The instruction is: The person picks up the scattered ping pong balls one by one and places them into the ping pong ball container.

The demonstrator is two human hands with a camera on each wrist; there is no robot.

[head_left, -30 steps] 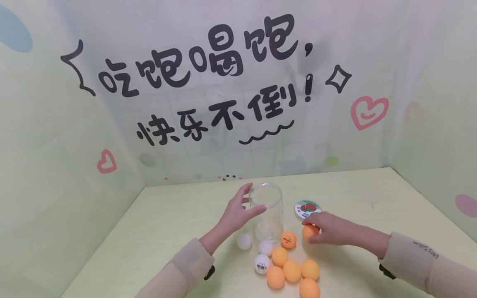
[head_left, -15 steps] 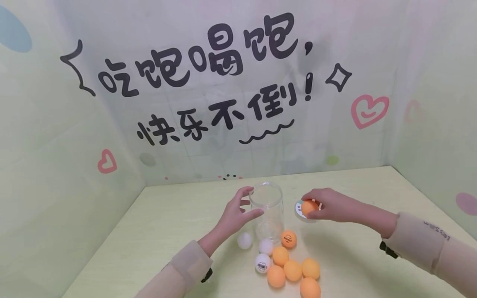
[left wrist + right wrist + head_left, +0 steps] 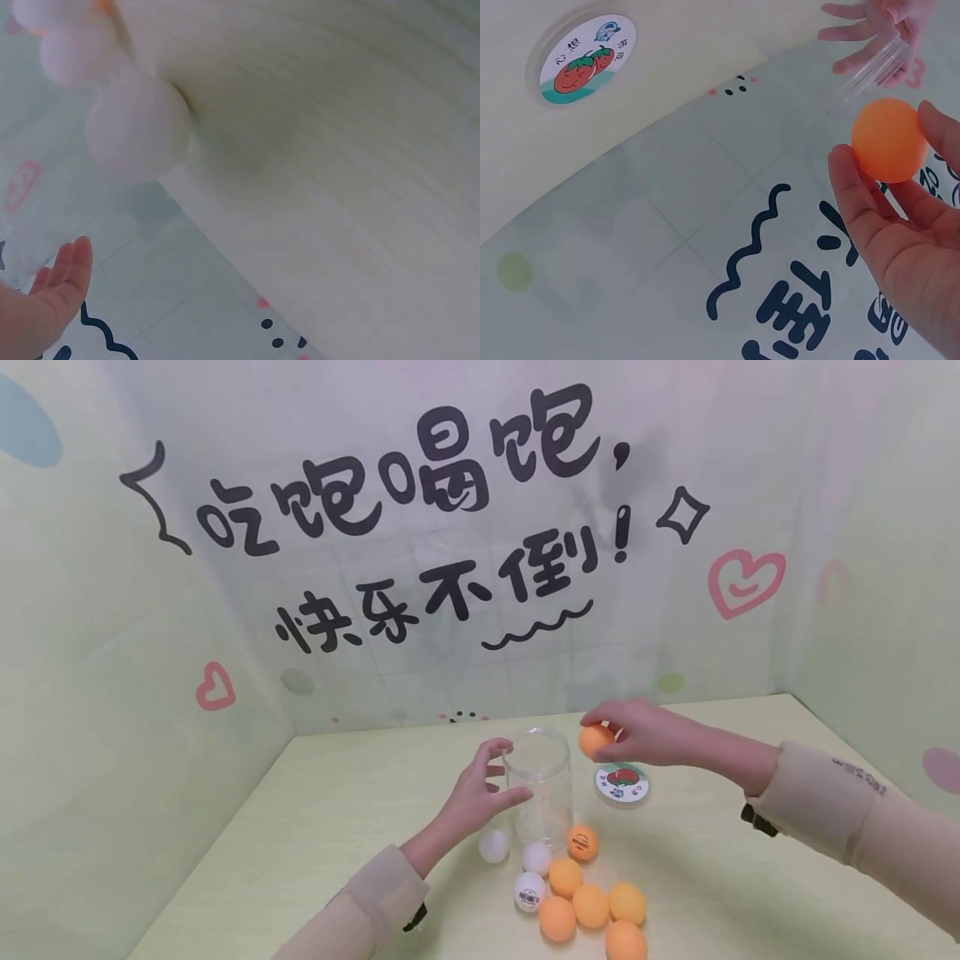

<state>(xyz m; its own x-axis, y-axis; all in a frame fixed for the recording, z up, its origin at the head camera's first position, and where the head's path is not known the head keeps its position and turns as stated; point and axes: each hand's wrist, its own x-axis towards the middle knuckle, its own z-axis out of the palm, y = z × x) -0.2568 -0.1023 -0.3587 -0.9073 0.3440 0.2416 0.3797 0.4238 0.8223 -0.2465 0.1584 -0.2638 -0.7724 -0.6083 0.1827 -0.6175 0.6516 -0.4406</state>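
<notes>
In the head view, a clear plastic jar [image 3: 546, 806] stands upright and uncapped on the table. My left hand [image 3: 476, 792] holds it from the left, thumb across the front and fingers at the far side. Right of the jar's rim, my right hand [image 3: 651, 732] pinches an orange ping-pong ball [image 3: 595, 742] between thumb and fingertips, up off the table. The right wrist view shows this orange ball [image 3: 889, 140] close, with the jar [image 3: 874, 71] beyond it. White ping-pong balls [image 3: 530, 892] and several orange ones [image 3: 591, 906] lie before the jar.
A round lid [image 3: 623, 784] with a tomato picture lies flat right of the jar, below my right hand. Printed cloth walls [image 3: 420, 685] enclose the back and sides of the pale table [image 3: 300, 827].
My right hand has lifted the orange ball off the table, carrying it up over the lid and leftward to near the jar's rim. The left hand stays at the jar.
</notes>
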